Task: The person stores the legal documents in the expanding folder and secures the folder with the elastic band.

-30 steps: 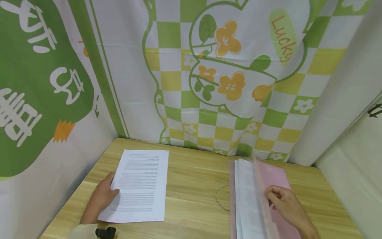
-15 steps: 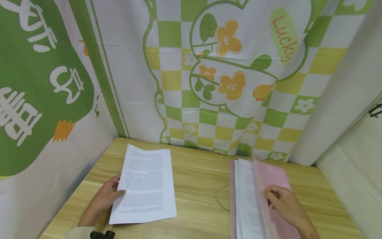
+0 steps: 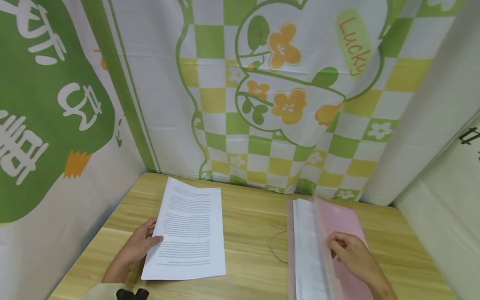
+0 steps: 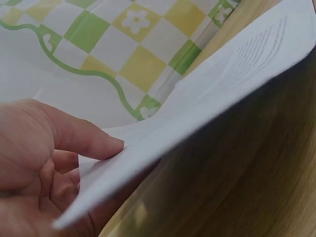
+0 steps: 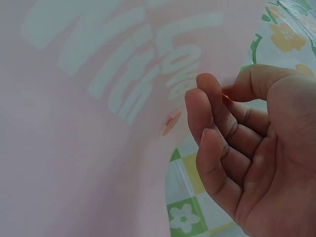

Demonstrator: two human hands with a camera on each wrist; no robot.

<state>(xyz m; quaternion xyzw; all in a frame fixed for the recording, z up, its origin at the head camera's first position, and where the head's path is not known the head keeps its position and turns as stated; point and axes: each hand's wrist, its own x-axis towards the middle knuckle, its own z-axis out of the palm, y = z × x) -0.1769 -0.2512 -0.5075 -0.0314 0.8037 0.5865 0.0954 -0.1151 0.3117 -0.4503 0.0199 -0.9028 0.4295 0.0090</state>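
In the head view my left hand (image 3: 138, 243) holds a thin set of printed sheets (image 3: 187, 233) by the left edge. The thumb lies on top and the other fingers are beneath, as the left wrist view shows; the sheets (image 4: 197, 106) bend and rise off the table there. To the right lies a pink folder (image 3: 346, 216) with white papers (image 3: 309, 246) inside. My right hand (image 3: 350, 254) pinches the edge of its raised cover. The right wrist view shows curled fingers (image 5: 212, 163) against the cover (image 5: 89, 133), which bears pale lettering; the pinch point is partly hidden.
A thin string loop (image 3: 275, 248) extends from the folder's left side onto the wooden table (image 3: 255, 233). Patterned cloth (image 3: 213, 100) hangs behind the table, with more cloth (image 3: 442, 200) along the right side. A black wrist device (image 3: 131, 294) sits at the left sleeve.
My left hand has shifted right with the printed sheets, and their left side has bent upward off the table. The right hand stays at the folder's cover.
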